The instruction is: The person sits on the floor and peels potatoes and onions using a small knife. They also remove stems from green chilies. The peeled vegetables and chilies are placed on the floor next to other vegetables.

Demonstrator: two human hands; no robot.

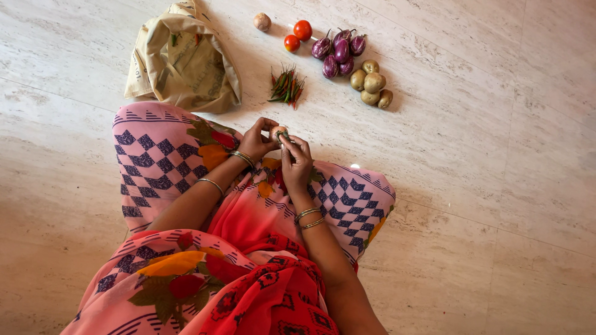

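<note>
Your left hand point(256, 142) and right hand point(297, 162) meet above your lap, the fingers of both pinching one small onion point(277, 133) between them. Take the chillies point(287, 87) on the floor point(496, 155) as your mark: the onion sits just below them. The bag point(183, 59) lies to their left, the tomatoes point(297, 36) above, the aubergines point(340, 51) and potatoes point(371, 85) to their right.
</note>
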